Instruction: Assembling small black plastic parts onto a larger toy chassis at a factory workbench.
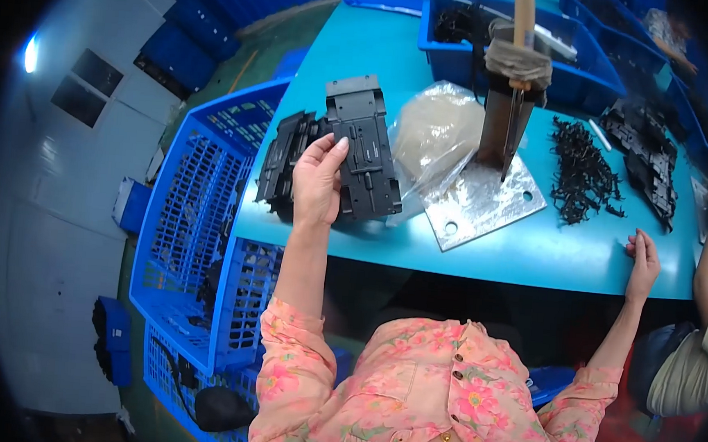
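On teal table (532, 250), head view: left hand (317, 184) is grasping one black plastic frame (367, 152), fingers wrapped on its left edge, holding it tilted over a stack of similar frames (280, 162) at table's left end. Right hand (643, 262) is resting on the near table edge, fingers loosely curled, holding nothing. Step looks like pick-up of a frame; next move likely needs carrying it to the one press fixture (510, 109) on its metal plate (478, 201). One clear bag (434, 136), one pile of small black clips (583, 171), stack count unclear.

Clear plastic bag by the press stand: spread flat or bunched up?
Bunched up. The clear plastic bag bulges and is crinkled with folds, its edge lying over the metal base plate.
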